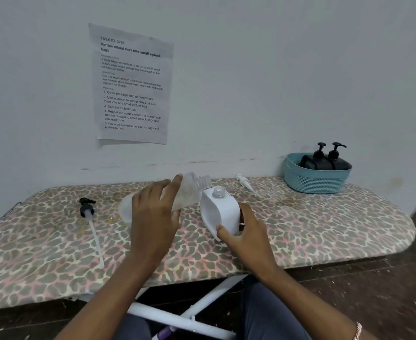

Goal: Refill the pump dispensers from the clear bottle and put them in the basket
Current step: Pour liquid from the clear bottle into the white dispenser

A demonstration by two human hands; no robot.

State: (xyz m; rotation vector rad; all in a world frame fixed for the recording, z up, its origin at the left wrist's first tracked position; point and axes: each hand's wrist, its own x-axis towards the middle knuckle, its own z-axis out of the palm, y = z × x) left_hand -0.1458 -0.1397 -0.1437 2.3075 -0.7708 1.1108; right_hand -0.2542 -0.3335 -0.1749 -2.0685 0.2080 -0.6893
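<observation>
Head view: left hand (155, 217) wraps the clear bottle (189, 192) round its body, fingers curled over the top side and thumb underneath. The bottle is tipped over, with its threaded mouth just above and beside the open neck of the white dispenser (220, 212). Right hand (247, 238) grips the dispenser low on its near side, thumb across the front face and fingers behind, steadying it on the table.

Handling judgement — the bottle looks like thin, light plastic, so it should dent if squeezed. A mid-body grip is right, with light pressure. I cannot tell how much liquid is inside; it reads nearly see-through. The dispenser looks rigid, smooth and flat-sided. It is probably light while unfilled and easy to tip, so it is best held low on the body, as it is now. Its neck is narrow, so a spill is likely if the two mouths drift apart.

Outward — a white pump (245, 182) lies loose beyond the right hand, close to the wall. A black pump (87, 207) with a long tube lies well to the left of the left hand. A pale round shape (124, 209) sits partly under the left hand, but I cannot tell what it is. Far to the right of the right hand, the teal basket (317, 182) holds two black dispensers (318, 161), upright with their pumps on. Everything rests on a leopard-print board cover (324, 217). A printed sheet (132, 84) is taped to the wall above the left hand.
</observation>
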